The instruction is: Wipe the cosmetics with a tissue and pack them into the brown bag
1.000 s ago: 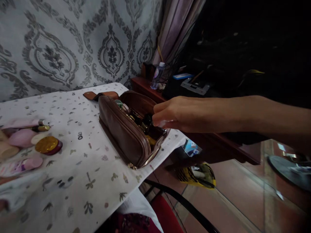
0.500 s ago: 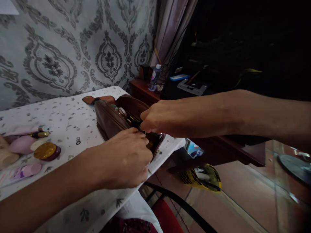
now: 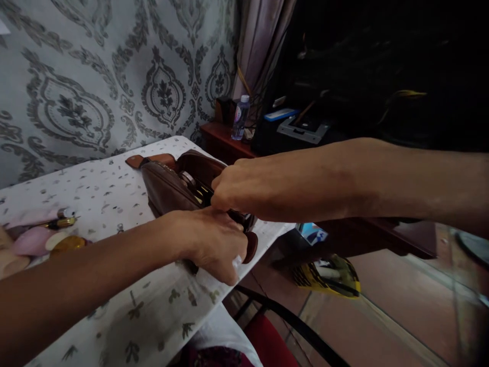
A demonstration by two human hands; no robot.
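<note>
A brown leather bag [image 3: 164, 186] lies unzipped on the patterned white tablecloth [image 3: 133, 300], with round and yellowish items showing inside. My left hand [image 3: 214, 242] is over the bag's near end, fingers bent down, with something small and whitish by its fingertips at the table edge. What it grips is hidden. My right hand [image 3: 233, 188] is closed at the bag's opening, touching or nearly touching my left hand; its fingertips and anything in them are out of sight. A brown leather tab [image 3: 250, 247] shows beside my left hand.
Cosmetics, including a pink sponge [image 3: 34, 241] and a gold-lidded jar [image 3: 69, 244], lie at the left. A clear bottle [image 3: 240, 118] stands on a red-brown side table [image 3: 214, 133]. Below are a red chair [image 3: 267, 339] and a yellow-black bag [image 3: 328, 275].
My left hand has shifted slightly right and turned downward at the bag's near end. My right hand has moved slightly left along the opening. The view has shifted a little.
</note>
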